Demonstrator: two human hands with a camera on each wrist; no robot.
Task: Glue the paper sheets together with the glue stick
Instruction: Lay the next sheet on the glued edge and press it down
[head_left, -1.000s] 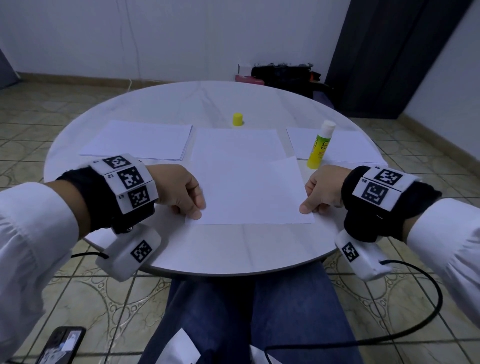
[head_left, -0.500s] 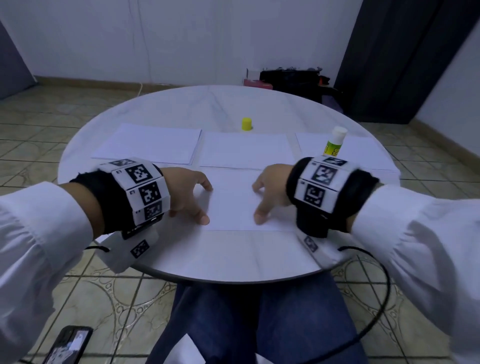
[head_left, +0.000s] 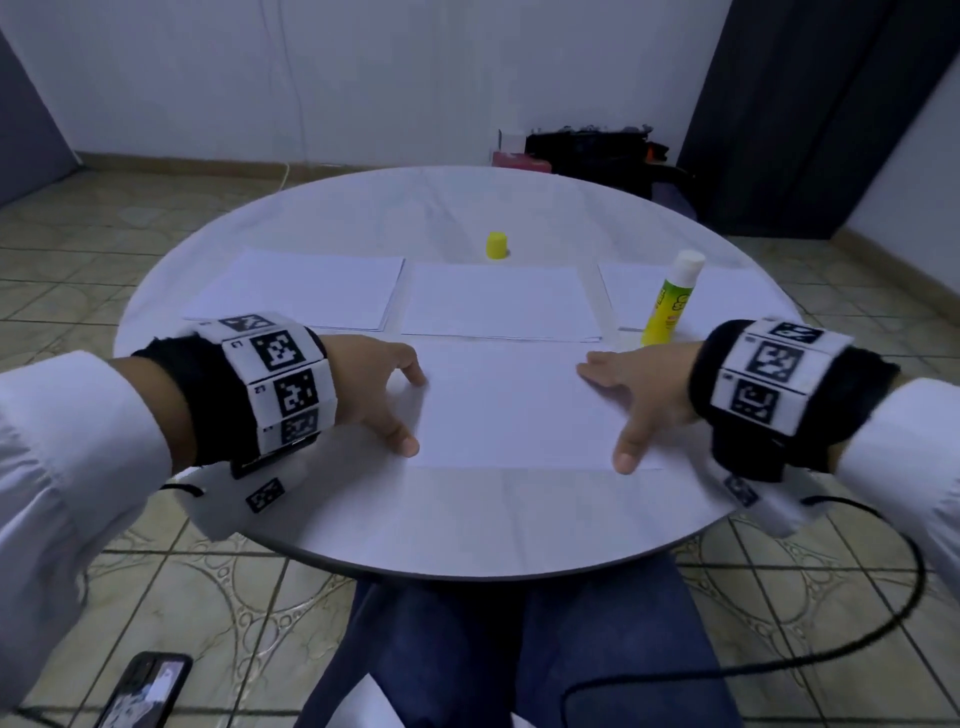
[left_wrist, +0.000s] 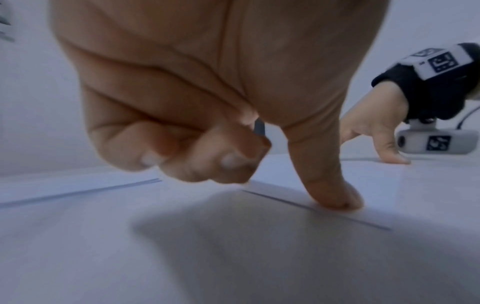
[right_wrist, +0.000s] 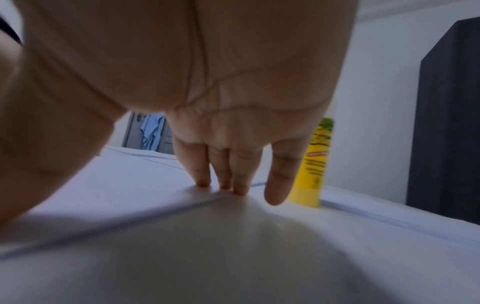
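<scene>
A white paper sheet (head_left: 519, 405) lies flat at the table's near middle. My left hand (head_left: 384, 395) is at its left edge: the thumb (left_wrist: 335, 195) presses the near-left corner, and the other fingers (left_wrist: 194, 156) are bent with their tips down by the far-left corner. My right hand (head_left: 639, 395) lies on the right edge with straight fingers (right_wrist: 221, 174) flat on the paper and the thumb at the near-right corner. The yellow glue stick (head_left: 670, 301) stands upright and uncapped just beyond my right hand (right_wrist: 314, 164). Its yellow cap (head_left: 496, 245) sits farther back.
Three more white sheets or stacks lie in a row behind: left (head_left: 301, 291), middle (head_left: 498, 301), right (head_left: 737, 291). The round white table (head_left: 467, 519) ends close to my lap. A phone (head_left: 145, 691) and a cable (head_left: 779, 665) lie on the floor.
My right hand slid from the sheet's middle out to its right edge, fingers flattening. My left hand stayed at the left edge, with its thumb still pressing down.
</scene>
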